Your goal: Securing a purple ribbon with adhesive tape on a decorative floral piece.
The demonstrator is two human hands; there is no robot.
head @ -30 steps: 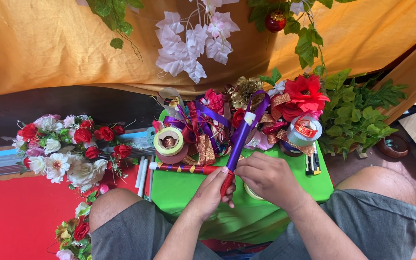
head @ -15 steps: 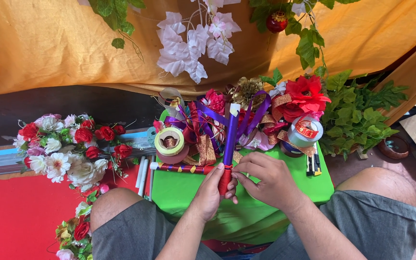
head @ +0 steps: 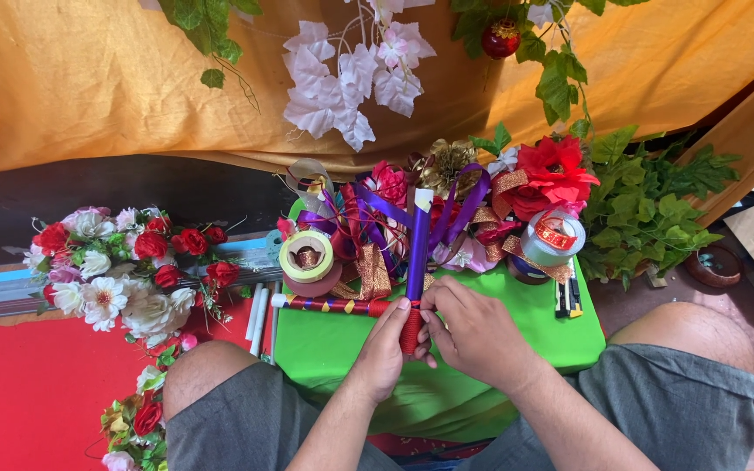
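Ribbon work on the wrapped stick

Hands meet over the near edge of the green worktop [head: 325,349], and the red wrapped stick [head: 411,331] is the landmark for everything else. The left hand [head: 383,349] has its fingers closed around the stick from the left; the right hand [head: 473,336] pinches it from the right, fingertips pressed at the stick's top, where a purple ribbon strip [head: 418,244] stands up from it, almost upright.

To do this step well, I judge that the ribbon's foot must stay pinned flat against the stick while the other hand keeps the stick from turning, with the strip held taut and straight so it does not twist or slide off the wrap.

Left of the stick lies a patterned rod [head: 329,304], and beyond that a tape roll [head: 306,255]. Behind the stick sits a heap of ribbon bows [head: 377,218]. To its right and farther back stands a silver ribbon spool [head: 553,238].
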